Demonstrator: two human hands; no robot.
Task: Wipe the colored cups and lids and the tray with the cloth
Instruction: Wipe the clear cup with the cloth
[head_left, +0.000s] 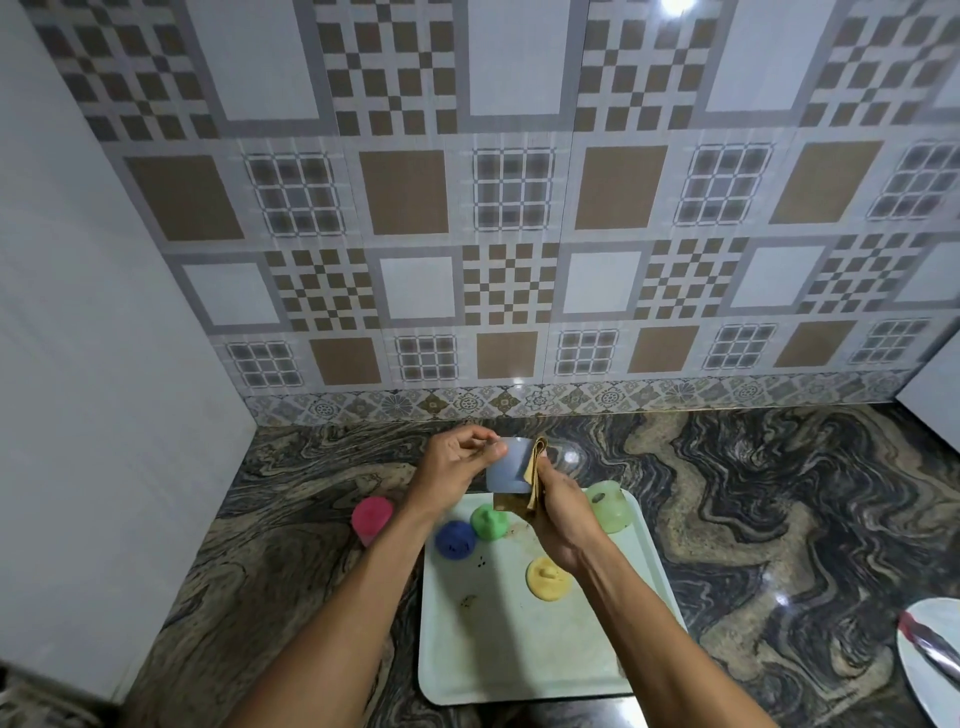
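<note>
My left hand (457, 454) grips a pale blue cup (506, 467) by its rim, held up over the far end of the pale green tray (498, 654). My right hand (558, 512) grips a folded tan cloth (535, 478) and presses it against the cup's right side. On the tray lie a blue lid (455, 540), a green lid (488, 521), a yellow lid (548, 579) and a light green cup (609, 505). The tray shows dirty specks. A pink cup (371, 517) stands on the counter left of the tray.
The tray sits on a dark marbled stone counter (779, 519) against a tiled wall (467, 260). A white plate (930, 660) with a red-handled utensil lies at the right edge. A white panel (78, 364) closes off the left side.
</note>
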